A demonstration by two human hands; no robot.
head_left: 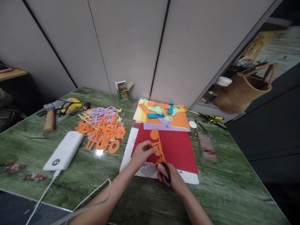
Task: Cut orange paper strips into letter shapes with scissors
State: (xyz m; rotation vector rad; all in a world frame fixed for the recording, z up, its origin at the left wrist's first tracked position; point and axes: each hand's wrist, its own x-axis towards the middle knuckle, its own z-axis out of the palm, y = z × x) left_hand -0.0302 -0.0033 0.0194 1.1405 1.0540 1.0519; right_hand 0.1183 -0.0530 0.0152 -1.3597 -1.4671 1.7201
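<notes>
My left hand (143, 153) pinches the edge of an orange paper strip (154, 134) with curved shapes cut into it. In my right hand (172, 175) is a pair of black-handled scissors (167, 171), its blades up against the strip's lower part. Whether the blades are apart or together is hard to make out. Both hands are above a red paper sheet (178, 147), which lies over a white sheet (127, 150). A heap of cut paper shapes (105, 128), mostly orange with some purple and green, lies to the left.
Coloured sheets with folded strips (173, 120) lie behind the red sheet. A white power bank (64, 151) with a cable, a wooden-handled tool (49, 120) and a green box (123, 93) are leftward. Yellow-black pliers (214, 120) and a white oval object (192, 124) are at right.
</notes>
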